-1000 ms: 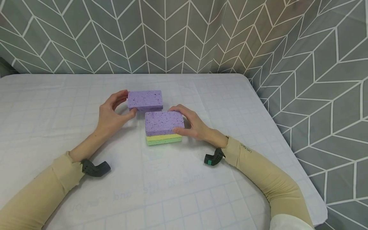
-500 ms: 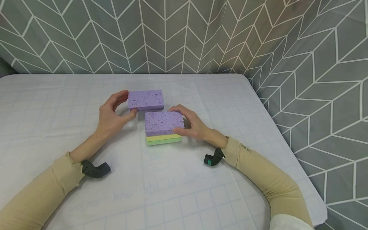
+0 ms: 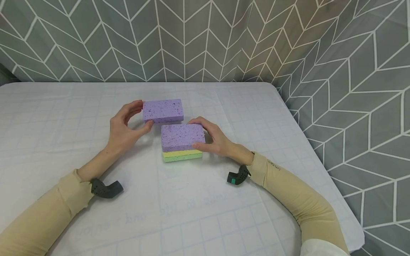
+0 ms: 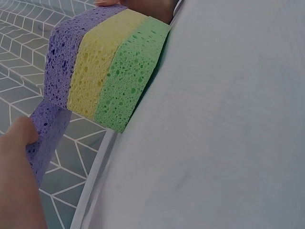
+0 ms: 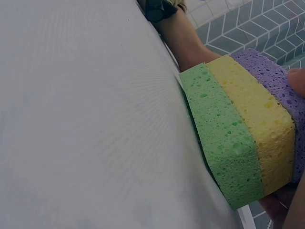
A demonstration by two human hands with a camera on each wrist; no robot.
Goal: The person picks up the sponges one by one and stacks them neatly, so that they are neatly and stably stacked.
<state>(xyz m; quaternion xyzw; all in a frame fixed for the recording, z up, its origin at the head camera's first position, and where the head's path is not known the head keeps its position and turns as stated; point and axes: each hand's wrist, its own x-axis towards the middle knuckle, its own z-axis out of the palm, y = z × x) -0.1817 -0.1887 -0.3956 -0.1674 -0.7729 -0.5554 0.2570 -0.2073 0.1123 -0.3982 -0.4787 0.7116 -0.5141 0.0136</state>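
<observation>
My left hand (image 3: pixel 123 129) pinches a purple sponge (image 3: pixel 162 110) between thumb and fingers. That sponge is up off the table, behind and slightly left of a stack. In the left wrist view, my thumb presses on the edge of this held purple sponge (image 4: pixel 47 131). The stack has a second purple sponge (image 3: pixel 182 137) on top, a yellow sponge (image 5: pixel 259 114) in the middle and a green sponge (image 5: pixel 221 138) at the bottom. My right hand (image 3: pixel 216 138) grips the top purple sponge at its right end, thumb on the near side and fingers on the far side.
A white cloth with a faint grid and faint lettering covers the table (image 3: pixel 192 220). Grey patterned curtains (image 3: pixel 192 42) hang behind the table and along its right side. A dark wrist camera (image 3: pixel 107 188) sits on the left wrist, another camera (image 3: pixel 238 175) on the right.
The purple sponge in my left hand has shifted very slightly to the right, its right end tipping up a little. The right hand and the stack stay almost still.
</observation>
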